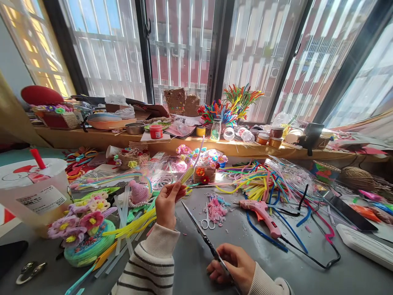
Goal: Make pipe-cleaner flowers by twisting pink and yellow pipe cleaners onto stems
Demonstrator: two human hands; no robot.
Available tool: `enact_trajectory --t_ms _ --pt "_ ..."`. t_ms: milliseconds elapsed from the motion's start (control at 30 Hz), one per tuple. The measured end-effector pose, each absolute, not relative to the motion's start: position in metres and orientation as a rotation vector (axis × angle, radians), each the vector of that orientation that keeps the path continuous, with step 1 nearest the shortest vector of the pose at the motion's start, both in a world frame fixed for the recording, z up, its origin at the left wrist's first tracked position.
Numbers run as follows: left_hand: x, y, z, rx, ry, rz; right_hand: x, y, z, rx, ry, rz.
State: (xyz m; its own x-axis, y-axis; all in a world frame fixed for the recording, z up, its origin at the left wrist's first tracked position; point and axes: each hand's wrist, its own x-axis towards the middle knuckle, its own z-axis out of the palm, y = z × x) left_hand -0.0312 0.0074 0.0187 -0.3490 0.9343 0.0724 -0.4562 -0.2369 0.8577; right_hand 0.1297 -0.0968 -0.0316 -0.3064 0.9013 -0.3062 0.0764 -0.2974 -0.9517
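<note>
My left hand (168, 201) is raised over the table, thumb and fingers pinched around a few fuzzy pipe cleaners (188, 175), yellow with one pale lilac stem standing higher. Below that wrist is a bundle of yellow pipe cleaners (138, 223); whether it joins the held ones is hidden. Wrapped in my right hand (231, 264) is a pair of long metal scissors (198, 226), blades together, tips pointing up and left towards my left hand. The handles are mostly covered by my fingers. Beyond the blades lie small white-handled scissors (208, 221) beside pink fuzzy clippings (216, 209).
A pink glue gun (260, 215) with a black cord lies right of the clippings, near a heap of coloured pipe cleaners (258, 184). On the left stand a drink cup (39, 205) and a green fuzzy piece with flowers (89, 241). Jars (215, 131) line the sill.
</note>
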Motion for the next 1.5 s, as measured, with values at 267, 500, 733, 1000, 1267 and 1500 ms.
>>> enact_trajectory --t_ms 267,500,733,1000,1267,1500 --pt "-0.033 0.013 0.015 0.653 1.020 1.834 0.143 -0.119 -0.023 -1.010 -1.321 1.440" --pt "-0.029 0.010 0.017 0.745 0.977 1.739 0.137 -0.118 -0.012 -1.024 -1.411 1.467" --pt "-0.027 0.006 0.017 0.959 1.015 1.661 0.135 -0.106 -0.010 -1.048 -1.490 1.396" --pt "-0.023 0.003 0.017 1.141 1.034 1.516 0.129 -0.091 -0.016 -1.077 -1.488 1.334" --pt "-0.021 0.001 0.013 1.554 1.192 1.501 0.129 -0.085 -0.030 -1.069 -1.514 1.307" --pt "-0.020 -0.002 0.015 1.937 1.425 1.433 0.129 -0.086 -0.028 -1.109 -1.573 1.283"
